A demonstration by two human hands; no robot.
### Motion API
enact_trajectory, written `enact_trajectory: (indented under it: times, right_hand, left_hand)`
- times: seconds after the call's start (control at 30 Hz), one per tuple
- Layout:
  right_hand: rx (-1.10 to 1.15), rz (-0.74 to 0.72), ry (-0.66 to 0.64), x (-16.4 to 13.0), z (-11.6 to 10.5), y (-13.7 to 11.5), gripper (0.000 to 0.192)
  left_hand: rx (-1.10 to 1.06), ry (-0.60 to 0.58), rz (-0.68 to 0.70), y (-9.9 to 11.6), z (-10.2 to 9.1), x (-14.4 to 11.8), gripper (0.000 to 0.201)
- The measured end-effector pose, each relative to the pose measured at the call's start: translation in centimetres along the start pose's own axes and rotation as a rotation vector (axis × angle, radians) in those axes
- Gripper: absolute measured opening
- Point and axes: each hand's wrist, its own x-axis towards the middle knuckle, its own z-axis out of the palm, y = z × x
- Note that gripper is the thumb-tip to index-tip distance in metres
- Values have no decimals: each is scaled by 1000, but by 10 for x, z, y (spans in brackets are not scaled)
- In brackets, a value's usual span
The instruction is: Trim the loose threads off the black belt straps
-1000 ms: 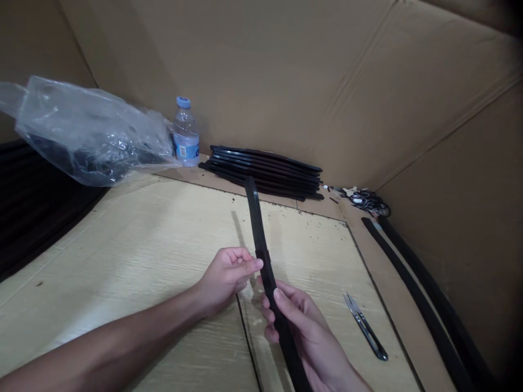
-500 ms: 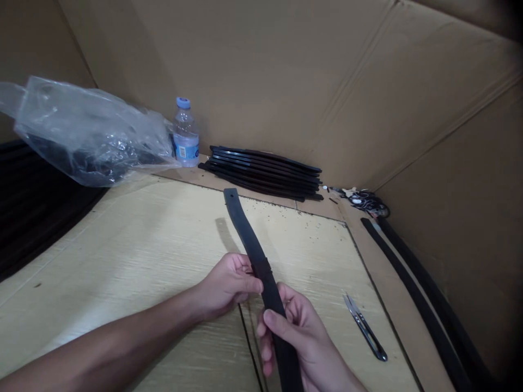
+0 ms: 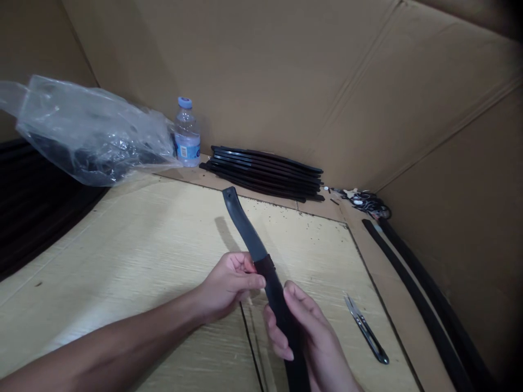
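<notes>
- At the far left, a crumpled clear plastic bag [image 3: 87,133] is seen lying over a dark stack of black material [image 3: 36,201], with dark items inside it.
- Just right of the bag, a small water bottle [image 3: 187,133] with a blue cap is stood upright against the cardboard wall [image 3: 286,76].
- Right of the bottle, a stack of black strips [image 3: 263,171] is laid flat along the foot of that wall.
- The pale wooden tabletop [image 3: 122,256] is spread under the hands, flecked with dark specks near its far edge.
- The left hand [image 3: 229,283] is held in the near middle, its thumb and fingers pinched together on the black strap [image 3: 261,256] at a short band that wraps the strap.
- The strap is held above the table, between the two hands; its free end, with a small hole, is pointed far and left, and its other end is carried out of view at the near edge.
- The right hand [image 3: 304,337] is closed around the strap nearer the camera, just beside the left hand, with the thumb laid on top.
- Right of the hands, a pair of thread snips [image 3: 366,328] is left flat on the table, apart from both hands.
- Farther right, two long black strips [image 3: 412,288] are laid along the cardboard side, and a small tangle of dark bits [image 3: 365,200] is seen at the far corner.
</notes>
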Motion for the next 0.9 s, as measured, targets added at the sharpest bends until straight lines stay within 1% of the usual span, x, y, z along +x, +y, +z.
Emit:
enact_trajectory:
  times: [0.07, 0.17, 0.27, 0.33, 0.4, 0.43, 0.5, 0.57, 0.67, 0.77, 0.9]
  right_hand:
    - [-8, -2, -2, -2, 1, -5, 28]
    - [-38, -13, 4, -5, 1, -10, 27]
    - [-102, -16, 17, -5, 0, -11, 29]
    - [-129, 8, 4, -6, 0, -10, 37]
    - [-145, 59, -49, -6, -1, -8, 48]
    - [-156, 93, -84, -6, -2, -7, 48]
    - [-172, 146, -140, -6, -2, -5, 39]
    - [-161, 159, -152, -6, -4, -5, 31]
    - [-142, 153, -170, -7, -6, -4, 31]
    - [-199, 164, -184, -7, -7, -6, 30]
    - [-278, 142, -117, -7, -6, -7, 30]
  left_hand:
    - [-5, -15, -13, 1, 1, 0, 37]
    - [-14, -84, -46, 3, 3, 0, 42]
    - [-29, -123, -56, 2, 2, 0, 39]
    - [-50, -138, -73, 1, 1, 0, 38]
    - [-72, -165, -99, 0, 0, 0, 39]
    - [-76, -184, -117, 0, 0, -1, 39]
    - [-73, -217, -139, 1, 1, -2, 37]
    - [-58, -245, -144, 2, 2, -2, 33]
    - [-27, -297, -132, 3, 3, -3, 27]
    - [14, -338, -146, 3, 1, -3, 25]
    - [66, -377, -176, 2, 0, -5, 22]
